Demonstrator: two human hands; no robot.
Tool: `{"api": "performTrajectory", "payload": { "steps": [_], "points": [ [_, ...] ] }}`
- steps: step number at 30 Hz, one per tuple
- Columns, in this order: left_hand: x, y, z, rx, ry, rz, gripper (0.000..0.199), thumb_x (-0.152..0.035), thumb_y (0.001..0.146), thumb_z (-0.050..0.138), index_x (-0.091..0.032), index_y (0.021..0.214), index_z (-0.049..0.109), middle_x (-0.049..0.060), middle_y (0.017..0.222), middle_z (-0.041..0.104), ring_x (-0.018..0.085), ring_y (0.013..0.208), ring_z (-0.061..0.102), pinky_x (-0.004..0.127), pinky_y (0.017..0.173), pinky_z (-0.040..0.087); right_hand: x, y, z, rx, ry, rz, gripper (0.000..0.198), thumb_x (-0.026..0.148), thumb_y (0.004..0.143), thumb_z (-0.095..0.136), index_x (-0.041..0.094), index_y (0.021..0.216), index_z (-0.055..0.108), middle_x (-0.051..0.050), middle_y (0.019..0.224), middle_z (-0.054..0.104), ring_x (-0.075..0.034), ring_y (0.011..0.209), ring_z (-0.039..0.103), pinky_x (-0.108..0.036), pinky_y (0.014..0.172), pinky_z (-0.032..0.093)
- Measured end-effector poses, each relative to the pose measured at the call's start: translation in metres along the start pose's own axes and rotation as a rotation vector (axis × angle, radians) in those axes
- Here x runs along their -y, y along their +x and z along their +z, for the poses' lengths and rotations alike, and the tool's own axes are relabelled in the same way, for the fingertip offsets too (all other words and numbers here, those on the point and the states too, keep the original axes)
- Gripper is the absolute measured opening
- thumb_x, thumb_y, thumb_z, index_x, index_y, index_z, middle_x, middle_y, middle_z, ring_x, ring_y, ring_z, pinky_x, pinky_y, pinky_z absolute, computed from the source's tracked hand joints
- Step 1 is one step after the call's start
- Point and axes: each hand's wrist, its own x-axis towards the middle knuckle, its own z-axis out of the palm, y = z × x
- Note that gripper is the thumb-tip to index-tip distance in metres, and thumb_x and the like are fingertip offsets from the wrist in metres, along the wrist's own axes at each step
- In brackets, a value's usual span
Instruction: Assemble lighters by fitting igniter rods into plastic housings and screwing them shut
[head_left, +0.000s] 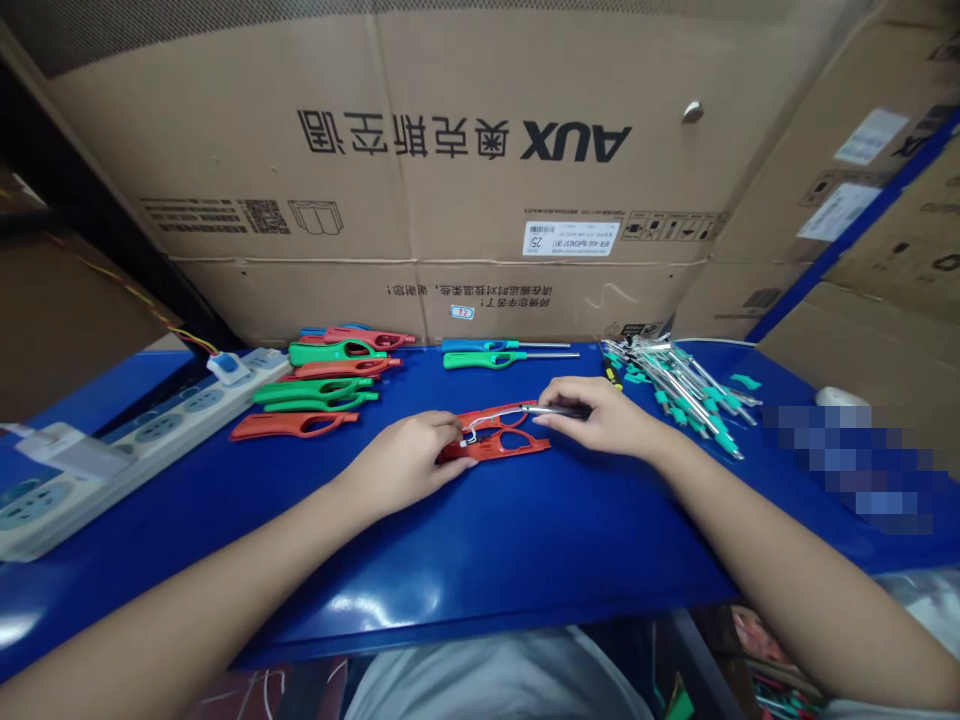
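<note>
Two red halves of a lighter casing (499, 445) lie opened side by side on the blue table, with a thin white wire running between them. My left hand (420, 455) grips their left end, its thumb along the near edge and its fingers over the far half. My right hand (592, 415) pinches a metal lighter tube (551, 409) at the casing's right end, and the white wire leads towards the tube's tip. Part of the tube is hidden by my right fingers.
Red, green and blue lighter casings (322, 395) are piled at the left beside a white power strip (150, 460). Two long-tubed lighters (484, 358) lie at the back. Metal tubes with green parts (690, 395) are heaped at right. Cardboard (465, 200) walls the back.
</note>
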Motion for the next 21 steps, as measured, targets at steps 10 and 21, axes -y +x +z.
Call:
{"api": "performTrajectory", "payload": {
  "steps": [10, 21],
  "points": [
    [-0.003, 0.003, -0.012, -0.062, -0.033, 0.033, 0.037, -0.038, 0.091, 0.069, -0.017, 0.121, 0.069, 0.011, 0.115, 0.073, 0.027, 0.103, 0.071, 0.040, 0.090, 0.059, -0.002, -0.001, -0.001, 0.037, 0.128, 0.100, 0.029, 0.046, 0.092, 0.063, 0.017, 0.086, 0.065, 0.001, 0.069, 0.059, -0.010, 0.058, 0.047, -0.023, 0.054, 0.037],
    [-0.010, -0.002, 0.003, -0.345, -0.200, 0.096, 0.042, -0.018, 0.096, 0.062, -0.020, 0.137, 0.055, 0.004, 0.106, 0.074, 0.015, 0.095, 0.072, 0.028, 0.091, 0.058, 0.000, 0.001, -0.004, 0.107, 0.089, 0.141, 0.031, 0.048, 0.094, 0.060, 0.017, 0.090, 0.066, 0.000, 0.072, 0.062, -0.011, 0.061, 0.049, -0.025, 0.057, 0.038]
  ]
}}
